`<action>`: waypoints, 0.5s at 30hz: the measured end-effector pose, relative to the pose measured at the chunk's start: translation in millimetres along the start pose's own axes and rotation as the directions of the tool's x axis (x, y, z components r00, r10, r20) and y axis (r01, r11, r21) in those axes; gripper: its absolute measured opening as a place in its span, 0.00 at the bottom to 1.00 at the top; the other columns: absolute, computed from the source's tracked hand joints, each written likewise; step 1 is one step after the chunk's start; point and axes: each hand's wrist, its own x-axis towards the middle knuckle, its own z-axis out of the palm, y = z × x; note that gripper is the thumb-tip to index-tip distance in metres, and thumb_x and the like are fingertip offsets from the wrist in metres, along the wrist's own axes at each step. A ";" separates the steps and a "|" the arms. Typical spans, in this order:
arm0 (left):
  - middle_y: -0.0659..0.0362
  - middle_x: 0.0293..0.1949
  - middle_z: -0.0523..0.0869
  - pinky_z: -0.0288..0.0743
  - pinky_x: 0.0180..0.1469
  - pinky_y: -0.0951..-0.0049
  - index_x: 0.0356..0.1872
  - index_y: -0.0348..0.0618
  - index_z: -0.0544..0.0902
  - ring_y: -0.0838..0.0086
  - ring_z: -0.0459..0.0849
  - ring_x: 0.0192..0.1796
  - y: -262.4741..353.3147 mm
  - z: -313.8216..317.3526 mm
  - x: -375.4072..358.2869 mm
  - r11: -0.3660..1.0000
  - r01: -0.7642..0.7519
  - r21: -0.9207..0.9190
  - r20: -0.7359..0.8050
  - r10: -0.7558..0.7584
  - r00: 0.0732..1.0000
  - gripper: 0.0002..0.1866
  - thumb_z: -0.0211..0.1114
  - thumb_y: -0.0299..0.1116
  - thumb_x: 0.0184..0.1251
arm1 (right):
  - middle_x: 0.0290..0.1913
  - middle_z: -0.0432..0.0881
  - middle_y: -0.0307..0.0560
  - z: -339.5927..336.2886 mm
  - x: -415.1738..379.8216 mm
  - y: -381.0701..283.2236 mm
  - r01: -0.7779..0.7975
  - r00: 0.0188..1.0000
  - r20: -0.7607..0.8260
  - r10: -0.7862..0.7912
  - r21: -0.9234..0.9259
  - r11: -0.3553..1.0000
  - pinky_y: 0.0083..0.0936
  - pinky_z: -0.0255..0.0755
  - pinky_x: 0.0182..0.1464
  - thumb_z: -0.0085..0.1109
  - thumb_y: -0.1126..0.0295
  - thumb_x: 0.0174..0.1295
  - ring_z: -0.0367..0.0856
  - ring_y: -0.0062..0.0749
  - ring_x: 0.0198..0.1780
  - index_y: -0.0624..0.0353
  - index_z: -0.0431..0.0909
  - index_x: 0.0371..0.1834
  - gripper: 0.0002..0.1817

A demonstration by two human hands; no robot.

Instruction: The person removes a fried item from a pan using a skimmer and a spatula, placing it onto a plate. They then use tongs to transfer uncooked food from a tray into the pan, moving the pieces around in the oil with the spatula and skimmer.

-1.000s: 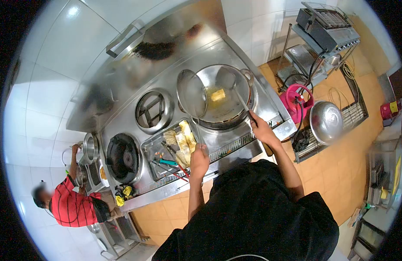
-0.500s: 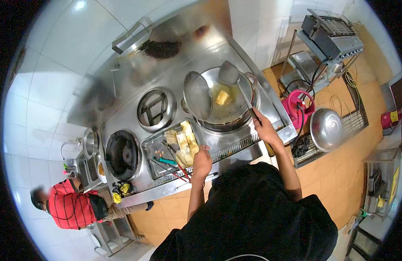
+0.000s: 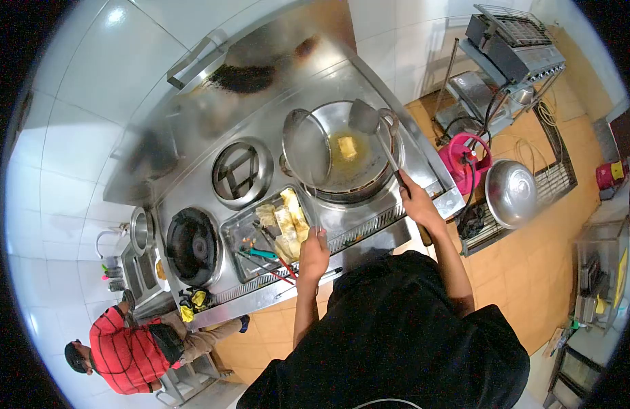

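My right hand [image 3: 422, 203] is closed around the dark handle of a long wok spatula [image 3: 363, 116]; its wide blade rests at the far inner side of the wok [image 3: 376, 178]. My left hand [image 3: 313, 253] grips the thin handle of a round mesh skimmer [image 3: 306, 144], held tilted over the wok's left side. A yellow, blocky piece of food [image 3: 347, 148] lies in the shallow oil between the two tools. Close to my left hand, a metal tray [image 3: 231, 240] holds several folded pale-yellow pieces [image 3: 288, 221] and a teal-handled tool [image 3: 262, 253].
Left of the wok are a bare burner ring [image 3: 242, 173] and a blackened burner [image 3: 192, 247]. A pink bucket [image 3: 459, 163] and a large metal bowl [image 3: 511, 193] stand on the floor to the right. A person in red [image 3: 134, 351] is by the sink at left.
The view has shifted slightly. The skimmer and spatula remain over the wok, with the spatula blade moved a little. The person in red has moved lower in the view.
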 end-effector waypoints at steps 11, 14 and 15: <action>0.33 0.35 0.85 0.74 0.43 0.45 0.48 0.33 0.78 0.36 0.84 0.41 -11.1 -4.9 -2.3 1.000 0.018 -0.019 -0.145 -0.021 0.989 0.14 0.48 0.32 0.77 | 0.66 0.74 0.69 18.1 10.8 -17.6 0.190 0.971 0.112 -0.211 0.173 0.966 0.33 0.62 0.71 0.48 0.70 0.71 0.72 0.56 0.69 0.59 0.60 0.76 0.29; 0.32 0.35 0.84 0.73 0.44 0.44 0.49 0.32 0.77 0.36 0.83 0.42 0.9 -3.6 -3.5 0.999 0.042 -0.014 -0.113 -0.044 0.993 0.14 0.48 0.32 0.76 | 0.66 0.74 0.68 5.4 6.4 -29.3 0.175 0.979 0.079 -0.189 0.157 0.972 0.33 0.63 0.71 0.49 0.69 0.72 0.72 0.55 0.69 0.56 0.61 0.77 0.29; 0.32 0.35 0.84 0.73 0.44 0.44 0.49 0.32 0.77 0.36 0.83 0.42 0.8 -0.7 -1.6 0.999 0.036 -0.012 -0.112 -0.037 0.993 0.14 0.48 0.32 0.76 | 0.66 0.74 0.68 0.9 5.1 -32.1 0.139 0.987 0.062 -0.148 0.130 0.982 0.33 0.63 0.70 0.49 0.69 0.72 0.72 0.55 0.69 0.55 0.61 0.77 0.29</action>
